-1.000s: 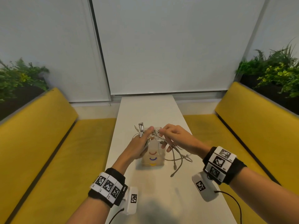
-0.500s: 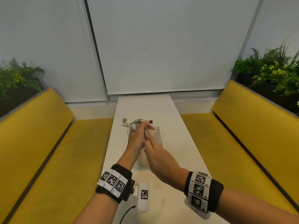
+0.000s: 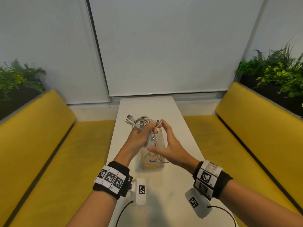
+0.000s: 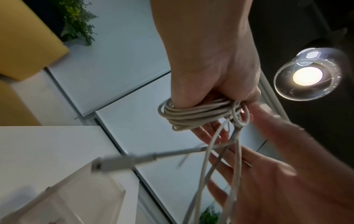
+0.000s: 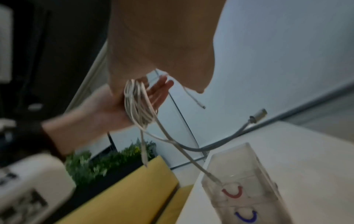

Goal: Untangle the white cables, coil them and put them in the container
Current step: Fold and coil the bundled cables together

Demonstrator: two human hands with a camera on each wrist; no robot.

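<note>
We see a long, narrow white table (image 3: 157,108) running away from us to the window blinds (image 3: 164,46); its left and right edges drop to yellow bench seats (image 3: 49,153) on both sides, and bare tabletop lies beyond the container and between it and our wrists; planters with green foliage (image 3: 275,71) stand behind the bench backs, well apart from the hands.

Our left hand (image 3: 141,136) is clenched around the bundle of white cables (image 3: 144,122), held in the air above the clear container (image 3: 153,161); several plugs stick out past the knuckles toward the far left, and loose strands hang from the fist toward the container, one reaching its near wall in the right wrist view; the left wrist view shows the coil (image 4: 193,115) looped under the fist. Our right hand (image 3: 168,148) sits just beside the bundle with fingers straight and spread, gripping nothing; its upper fingertips are close to a plug at the top of the bundle, though we cannot tell whether they touch. The container stands upright near the table's middle, with coloured arcs on its near wall.

Half a second ago the right hand lay low against the left wrist; it now stands to the right of the cables, opened wide; the left fist has kept its hold, and the dangling strands are plainer.
</note>
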